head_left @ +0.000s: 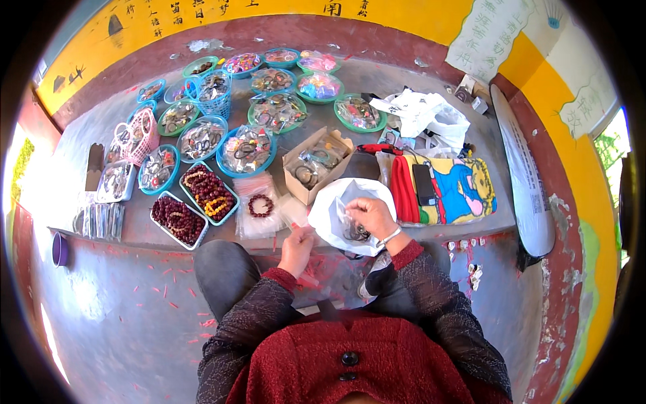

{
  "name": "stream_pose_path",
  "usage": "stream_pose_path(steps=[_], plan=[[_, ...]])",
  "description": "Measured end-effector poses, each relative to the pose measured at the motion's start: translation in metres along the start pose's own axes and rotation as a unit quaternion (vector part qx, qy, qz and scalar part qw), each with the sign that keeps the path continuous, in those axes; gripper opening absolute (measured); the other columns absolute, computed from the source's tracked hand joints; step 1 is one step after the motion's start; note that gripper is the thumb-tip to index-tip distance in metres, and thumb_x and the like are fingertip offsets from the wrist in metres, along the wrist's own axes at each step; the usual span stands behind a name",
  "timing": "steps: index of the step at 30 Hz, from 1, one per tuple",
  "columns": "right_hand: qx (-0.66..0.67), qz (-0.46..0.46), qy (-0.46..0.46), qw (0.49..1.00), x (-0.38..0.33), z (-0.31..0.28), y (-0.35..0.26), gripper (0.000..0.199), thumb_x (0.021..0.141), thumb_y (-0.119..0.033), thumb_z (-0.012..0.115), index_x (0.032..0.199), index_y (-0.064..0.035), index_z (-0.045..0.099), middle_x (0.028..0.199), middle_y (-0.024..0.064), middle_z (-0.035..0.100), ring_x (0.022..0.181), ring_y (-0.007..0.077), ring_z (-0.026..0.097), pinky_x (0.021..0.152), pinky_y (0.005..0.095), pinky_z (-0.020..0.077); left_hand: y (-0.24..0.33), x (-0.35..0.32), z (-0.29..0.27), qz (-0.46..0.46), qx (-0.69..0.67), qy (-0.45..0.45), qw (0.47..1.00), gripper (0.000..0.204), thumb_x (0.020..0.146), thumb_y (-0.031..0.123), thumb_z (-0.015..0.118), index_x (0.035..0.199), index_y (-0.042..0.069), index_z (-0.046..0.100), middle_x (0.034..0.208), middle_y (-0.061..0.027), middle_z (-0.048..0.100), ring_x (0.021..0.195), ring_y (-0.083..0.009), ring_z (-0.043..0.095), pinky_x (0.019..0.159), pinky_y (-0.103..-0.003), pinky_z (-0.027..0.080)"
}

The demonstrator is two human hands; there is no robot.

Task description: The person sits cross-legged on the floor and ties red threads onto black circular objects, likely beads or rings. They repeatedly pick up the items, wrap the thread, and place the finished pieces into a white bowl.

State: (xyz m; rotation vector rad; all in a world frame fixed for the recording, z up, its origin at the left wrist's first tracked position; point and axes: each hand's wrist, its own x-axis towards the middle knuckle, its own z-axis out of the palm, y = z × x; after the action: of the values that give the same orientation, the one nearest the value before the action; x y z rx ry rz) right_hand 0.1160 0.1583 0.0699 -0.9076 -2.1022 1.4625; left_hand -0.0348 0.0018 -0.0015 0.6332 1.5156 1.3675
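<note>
My right hand (373,217) is over the mouth of a white plastic bag (323,195), its fingers pinched on a small clear packet (341,213). Dark bracelet-like pieces (355,232) lie inside that bag. Just left of it, my left hand (297,250) is closed, with a clear plastic bag (293,211) showing at its fingertips. Beyond that hand, a dark red bead bracelet (260,205) rests on a stack of clear plastic sleeves (249,225). An open cardboard box (309,192) of packaged pieces stands behind the white bag.
Baskets of packaged trinkets, one a blue bowl (246,149), crowd the raised ledge. Two trays of beads (210,194) sit at left. A phone (424,184) lies on a colourful folded cloth (464,192) at right. A purple cup (60,250) stands below the ledge.
</note>
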Motion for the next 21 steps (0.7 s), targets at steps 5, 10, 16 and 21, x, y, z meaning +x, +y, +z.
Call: stream_pose_path(steps=[5, 10, 16, 21], plan=[[-0.032, -0.046, 0.023, 0.998, 0.059, 0.007, -0.014, 0.014, 0.078, -0.011, 0.060, 0.085, -0.0005, 0.064, 0.065, 0.0048, 0.062, 0.053, 0.0092, 0.057, 0.051, 0.0229, 0.0444, -0.004, -0.004, 0.013, 0.004, 0.084, -0.055, 0.995, 0.024, 0.086, 0.007, 0.046, 0.107, -0.002, 0.054, 0.088, -0.0084, 0.063, 0.079, -0.0149, 0.061, 0.065, -0.025, 0.049], [-0.031, -0.051, 0.042, 0.997, 0.117, 0.025, -0.012, 0.015, 0.077, -0.013, 0.059, 0.085, -0.0017, 0.064, 0.067, 0.0058, 0.063, 0.053, 0.0105, 0.060, 0.052, 0.0244, 0.0457, 0.002, -0.011, 0.011, 0.058, 0.177, -0.056, 0.981, 0.024, 0.083, 0.010, 0.050, 0.102, -0.003, 0.057, 0.080, -0.0085, 0.064, 0.068, -0.0129, 0.061, 0.062, -0.026, 0.048], [-0.286, -0.014, 0.067, 0.956, 0.156, 0.031, 0.046, 0.021, 0.077, -0.015, 0.060, 0.093, -0.0015, 0.064, 0.077, 0.0097, 0.066, 0.060, 0.0163, 0.063, 0.056, 0.0267, 0.0485, -0.005, -0.006, 0.006, 0.096, 0.198, -0.047, 0.974, 0.024, 0.083, 0.012, 0.050, 0.101, -0.002, 0.058, 0.079, -0.0097, 0.065, 0.065, -0.0135, 0.060, 0.061, -0.028, 0.048], [-0.248, -0.007, 0.112, 0.962, 0.132, -0.003, 0.075, 0.020, 0.077, -0.019, 0.057, 0.089, -0.0047, 0.065, 0.074, 0.0103, 0.065, 0.066, 0.0206, 0.062, 0.062, 0.0307, 0.0481, 0.004, -0.009, 0.011, 0.096, 0.208, -0.070, 0.971, 0.025, 0.082, 0.012, 0.050, 0.101, -0.003, 0.058, 0.080, -0.0121, 0.065, 0.066, -0.0177, 0.061, 0.062, -0.030, 0.049]])
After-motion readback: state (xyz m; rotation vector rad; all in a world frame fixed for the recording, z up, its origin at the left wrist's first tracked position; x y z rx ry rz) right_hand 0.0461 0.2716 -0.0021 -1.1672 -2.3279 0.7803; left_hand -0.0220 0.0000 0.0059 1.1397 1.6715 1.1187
